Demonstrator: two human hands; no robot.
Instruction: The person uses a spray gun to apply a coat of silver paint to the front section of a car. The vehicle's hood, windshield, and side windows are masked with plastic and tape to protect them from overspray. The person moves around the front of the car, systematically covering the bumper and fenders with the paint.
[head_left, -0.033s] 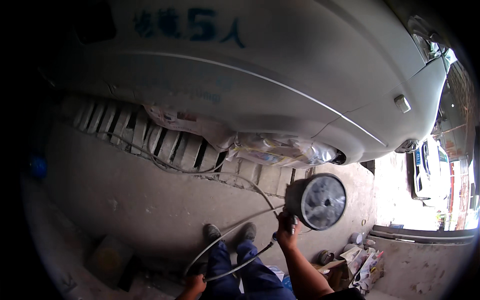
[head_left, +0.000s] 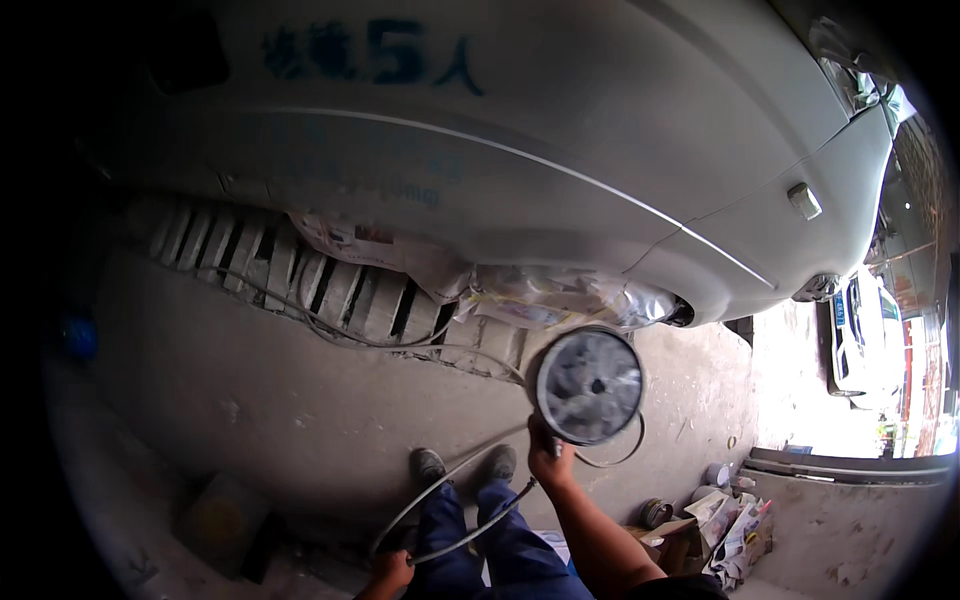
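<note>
My right hand point(head_left: 552, 455) is closed on the handle of a spray gun, whose large round dark cup point(head_left: 575, 385), with a smudged grey top, faces up at me. My left hand point(head_left: 392, 568) is low at the bottom edge, closed around a grey hose point(head_left: 470, 535) that loops toward the gun. Beyond the gun stands a grey car body point(head_left: 590, 130) with blue stencilled markings along its side. Crumpled plastic and paper masking point(head_left: 520, 290) covers its lower part near the wheel.
A slatted grating point(head_left: 370, 300) runs beside the car with hose lying across it. My shoes are on the concrete floor point(head_left: 250, 390). Cans, paper and cardboard point(head_left: 720, 520) lie at lower right by a low wall point(head_left: 840, 510). A white car point(head_left: 860, 340) stands outside.
My right hand has moved left and slightly up with the spray gun, and the cup's top has tilted more toward me. My left hand stays about where it was.
</note>
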